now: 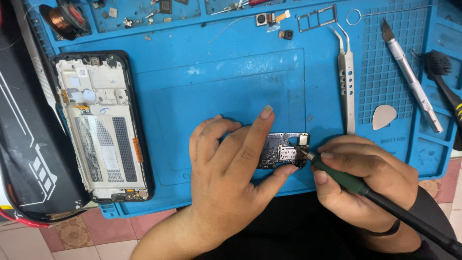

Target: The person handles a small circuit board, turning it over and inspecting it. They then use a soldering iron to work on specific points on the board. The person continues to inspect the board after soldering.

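Note:
A small dark phone circuit board (284,150) lies on the blue work mat (216,86). My left hand (231,163) presses down on the board's left side, with the thumb under its lower edge and the index finger stretched above it. My right hand (365,178) grips a green-handled soldering iron (346,178) like a pen. Its metal tip touches the board near the middle right. A black cord runs from the handle to the lower right.
An opened phone frame (103,127) lies at the mat's left. Steel tweezers (346,82), a craft knife (411,74), a white pick (384,116), a black brush (442,79), a card tray (317,18) and small camera parts (269,19) lie along the top and right. A copper coil (65,18) sits at top left.

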